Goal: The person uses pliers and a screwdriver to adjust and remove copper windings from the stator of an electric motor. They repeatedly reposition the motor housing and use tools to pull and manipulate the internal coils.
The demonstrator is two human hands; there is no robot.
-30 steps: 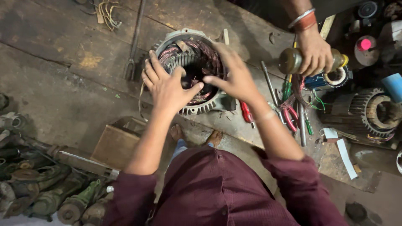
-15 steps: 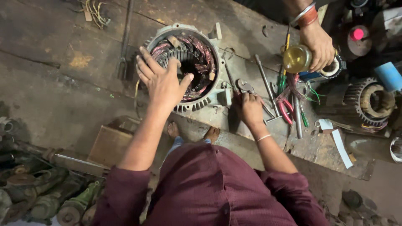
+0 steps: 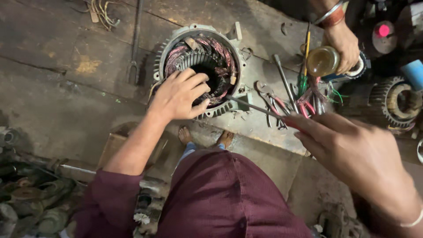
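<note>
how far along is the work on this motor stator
Done: the stator lies open on the bench, its copper windings already seated in the slots. In hand: left hand steadies the rim while right hand brings a screwdriver. Left: winding ends look loose, housing uncovered.

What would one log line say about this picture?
left hand: resting on grey round motor stator | right hand: holding thin red-handled screwdriver

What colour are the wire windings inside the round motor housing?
Coppery red-brown windings, clearest in the head view, beside the left hand.
</note>
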